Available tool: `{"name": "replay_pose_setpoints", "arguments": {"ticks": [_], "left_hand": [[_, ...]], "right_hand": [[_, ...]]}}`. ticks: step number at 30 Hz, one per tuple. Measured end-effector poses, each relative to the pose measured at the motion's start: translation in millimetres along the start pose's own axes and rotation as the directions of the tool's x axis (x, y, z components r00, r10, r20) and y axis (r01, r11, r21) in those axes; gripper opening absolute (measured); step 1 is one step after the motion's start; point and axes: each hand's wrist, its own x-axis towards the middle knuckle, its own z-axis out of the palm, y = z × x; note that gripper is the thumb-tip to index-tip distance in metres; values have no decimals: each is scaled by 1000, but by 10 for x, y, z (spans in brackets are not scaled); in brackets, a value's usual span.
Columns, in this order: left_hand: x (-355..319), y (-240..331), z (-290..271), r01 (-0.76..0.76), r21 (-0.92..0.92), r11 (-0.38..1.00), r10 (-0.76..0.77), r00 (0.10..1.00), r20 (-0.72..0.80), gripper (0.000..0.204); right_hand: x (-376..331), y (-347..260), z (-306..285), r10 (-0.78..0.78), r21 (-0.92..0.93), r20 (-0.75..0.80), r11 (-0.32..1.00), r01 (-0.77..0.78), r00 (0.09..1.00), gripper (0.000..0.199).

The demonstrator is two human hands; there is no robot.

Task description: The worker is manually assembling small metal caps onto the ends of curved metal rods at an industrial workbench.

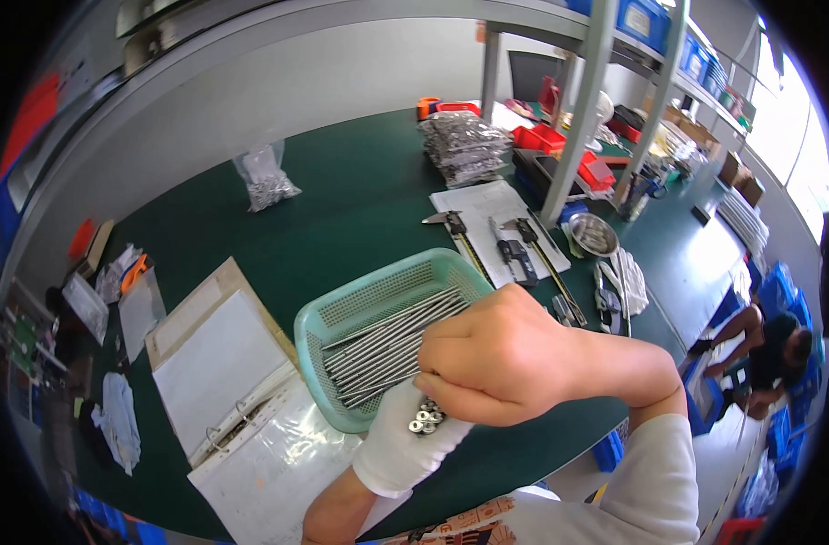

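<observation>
Two hands are seen low in the head view, one over the other. The left hand (405,445), in a white glove, is curled around a bundle of metal rods (425,420) whose hollow ends show at its upper edge. The bare right hand (505,359) is laid across the glove, fingers clenched over the same bundle at the near rim of a teal mesh basket (365,304). More loose rods (387,341) are seen lying lengthwise inside the basket. Just left of the basket, an open ring binder (228,391) with clear sleeves is spread on the dark green bench (342,200). Beyond the basket, calipers (514,250) rest on a paper sheet (487,213). Farther back, a stack of bagged parts (464,145) and a small clear bag (267,179) are noted.
</observation>
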Motion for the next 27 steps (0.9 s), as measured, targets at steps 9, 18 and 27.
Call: {"name": "replay_pose_setpoints", "arguments": {"ticks": [9, 18, 27], "left_hand": [[22, -21, 55, -10, -176, 984, -14, 991, -137, 15], [10, -96, 30, -66, -231, 971, 25, 984, -175, 22], [21, -63, 42, -117, -225, 967, 62, 970, -237, 22]], "right_hand": [[-1768, 357, -52, 650, -192, -597, 453, -870, 470, 14], [-2633, 365, 684, 788, -326, -524, 165, -931, 323, 22], [-2673, 121, 320, 894, -54, -377, -280, -958, -241, 20]]}}
